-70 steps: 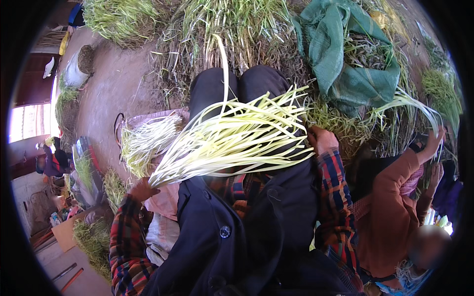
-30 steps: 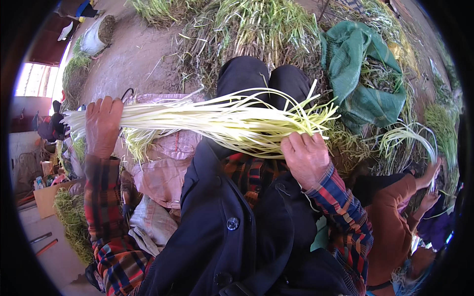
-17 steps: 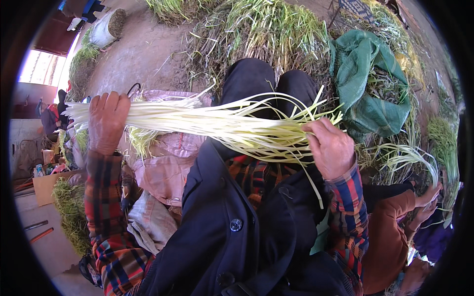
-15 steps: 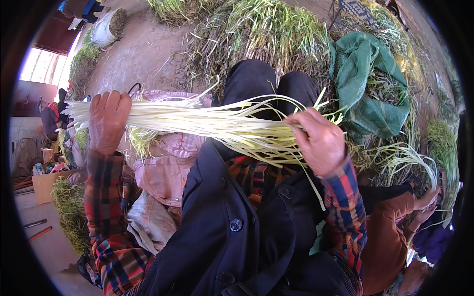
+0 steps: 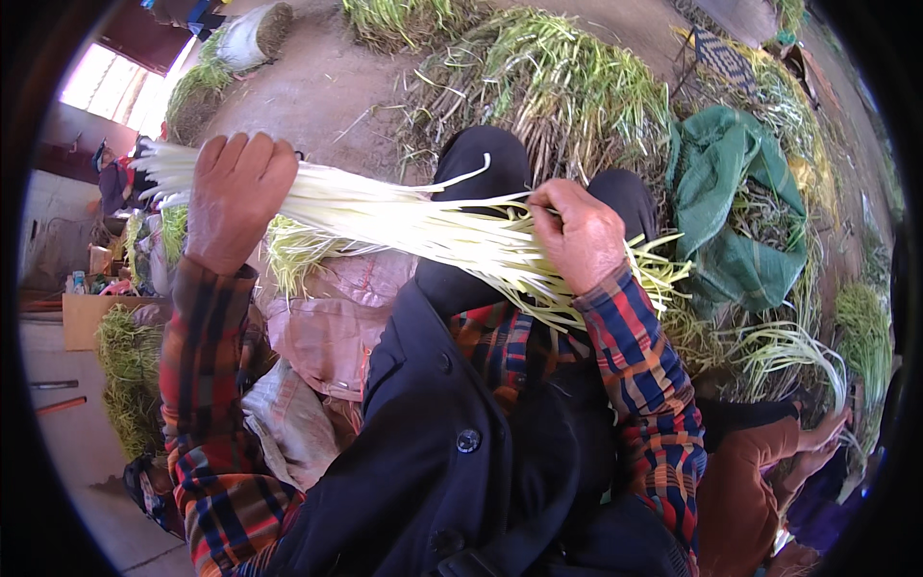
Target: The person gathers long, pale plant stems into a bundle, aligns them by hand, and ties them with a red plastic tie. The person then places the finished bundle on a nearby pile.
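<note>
A long bundle of pale white-to-yellow leafy stalks, like blanched chives, stretches across my lap. My left hand is closed round its whiter end, and the stalk ends poke out on the far left. Over the yellower, looser end, my right hand is closed, thumb and forefinger pinched together where a thin stalk meets them. Part of the bundle passes beneath that hand, and yellow tips fan out beyond the wrist. One stalk curls upward, apart from the others, near my knee.
Pink woven sacks lie beside my left leg. Ahead is a large heap of green stalks. A green sack slumps at the right. At the lower right, a co-worker's hand holds pale stalks.
My right hand has shifted left and up along the bundle, its fingers now pinched at a stalk. The left hand has moved slightly right with the bundle. The view has shifted a little.
</note>
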Motion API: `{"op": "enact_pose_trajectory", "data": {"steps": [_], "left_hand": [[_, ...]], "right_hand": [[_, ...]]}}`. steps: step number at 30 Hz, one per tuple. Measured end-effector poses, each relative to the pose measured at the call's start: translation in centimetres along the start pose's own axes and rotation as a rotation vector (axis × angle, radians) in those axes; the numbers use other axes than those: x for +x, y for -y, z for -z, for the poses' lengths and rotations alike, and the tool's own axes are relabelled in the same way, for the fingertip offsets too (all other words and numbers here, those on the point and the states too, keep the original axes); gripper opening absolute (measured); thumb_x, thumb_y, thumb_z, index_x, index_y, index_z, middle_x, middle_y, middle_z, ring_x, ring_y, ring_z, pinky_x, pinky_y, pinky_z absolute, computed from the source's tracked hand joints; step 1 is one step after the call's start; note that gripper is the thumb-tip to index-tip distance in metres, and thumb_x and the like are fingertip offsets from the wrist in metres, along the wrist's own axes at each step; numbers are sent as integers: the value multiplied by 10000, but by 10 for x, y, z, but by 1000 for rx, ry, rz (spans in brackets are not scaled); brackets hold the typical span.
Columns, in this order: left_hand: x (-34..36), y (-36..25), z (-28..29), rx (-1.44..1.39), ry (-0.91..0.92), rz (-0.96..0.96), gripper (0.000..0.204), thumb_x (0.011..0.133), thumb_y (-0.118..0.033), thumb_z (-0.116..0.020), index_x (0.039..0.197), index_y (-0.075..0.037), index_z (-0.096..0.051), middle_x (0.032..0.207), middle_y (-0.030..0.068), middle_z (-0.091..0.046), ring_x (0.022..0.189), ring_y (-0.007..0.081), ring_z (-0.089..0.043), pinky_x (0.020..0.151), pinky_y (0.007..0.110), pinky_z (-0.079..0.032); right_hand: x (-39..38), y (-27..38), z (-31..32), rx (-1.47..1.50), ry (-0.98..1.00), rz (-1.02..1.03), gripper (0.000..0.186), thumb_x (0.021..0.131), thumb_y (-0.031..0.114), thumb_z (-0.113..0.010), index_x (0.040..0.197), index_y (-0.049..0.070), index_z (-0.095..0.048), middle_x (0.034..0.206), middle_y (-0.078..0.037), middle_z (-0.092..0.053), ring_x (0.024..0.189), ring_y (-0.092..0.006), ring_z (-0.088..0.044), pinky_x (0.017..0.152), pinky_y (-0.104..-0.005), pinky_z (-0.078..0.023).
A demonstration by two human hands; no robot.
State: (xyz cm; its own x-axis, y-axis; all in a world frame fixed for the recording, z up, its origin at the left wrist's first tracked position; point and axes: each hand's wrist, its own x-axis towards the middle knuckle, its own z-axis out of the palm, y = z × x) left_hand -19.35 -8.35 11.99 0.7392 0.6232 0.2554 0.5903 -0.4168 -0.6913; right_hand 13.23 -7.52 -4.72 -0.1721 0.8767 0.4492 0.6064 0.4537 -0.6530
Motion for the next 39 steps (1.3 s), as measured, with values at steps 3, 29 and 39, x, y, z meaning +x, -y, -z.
{"op": "enact_pose_trajectory", "data": {"steps": [3,29,39], "left_hand": [[8,14,7,45,-70,-31,172,760,-89,-595,928,-50,-594,802,55,-497,759,220,-541,730,363,-437],[153,-17,-28,89,-435,-346,472,802,-187,-633,1264,-109,-584,1200,78,-626,1112,249,-616,962,396,-494],[132,-121,-59,-2394,130,896,945,770,-274,-856,1512,6,-342,1522,189,-420,1390,279,-421,1166,422,-303]], "right_hand": [[-2,-15,6,-171,-14,-2,75,833,105,-664,884,131,-615,884,-69,-674,735,-334,-671,652,-437,-538],[119,22,8,-57,-27,-10,469,761,177,-776,1114,34,-503,838,-228,-686,814,-430,-681,733,-513,-537],[97,-34,17,80,-210,-131,435,812,158,-720,1163,36,-494,825,-223,-684,769,-416,-688,694,-485,-547]]}}
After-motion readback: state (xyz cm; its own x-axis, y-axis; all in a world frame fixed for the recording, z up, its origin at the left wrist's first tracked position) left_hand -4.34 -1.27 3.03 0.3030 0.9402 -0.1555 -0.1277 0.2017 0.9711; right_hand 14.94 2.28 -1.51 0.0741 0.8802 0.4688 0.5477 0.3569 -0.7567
